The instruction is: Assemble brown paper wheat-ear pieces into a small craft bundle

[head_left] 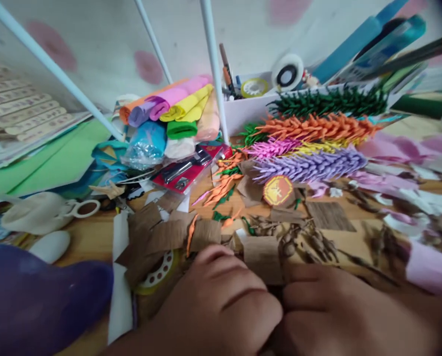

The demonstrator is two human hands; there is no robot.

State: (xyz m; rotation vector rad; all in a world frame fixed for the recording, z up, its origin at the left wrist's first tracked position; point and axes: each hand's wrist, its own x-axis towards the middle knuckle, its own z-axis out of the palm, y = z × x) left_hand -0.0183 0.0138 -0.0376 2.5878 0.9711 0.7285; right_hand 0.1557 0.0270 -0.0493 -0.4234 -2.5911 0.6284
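Clearly hemmed in on nearly every side: purple rounded thing (39,296), perhaps a balloon, close at the lower left; white strip (120,282) and tape roll (144,288) between that and the left hand (221,306). Farther back, pale rods (212,64) rising past rolled coloured paper (184,101) and a red-backed packet (187,173). Spiky, twisted bundles (313,165) in green, orange, pink, yellow and lilac, stacked before a white box (243,116). Only narrow patches of bare wood on the tabletop (95,249), with little room beside the scraps. Brown paper piece (263,254), flat, square-edged and finely ridged, right by the knuckles; crumpled brown twists (313,242) just beyond the right hand (347,311). Both hands clenched, fingers curled inward, nearly meeting; impossible to tell what, if anything, is inside.
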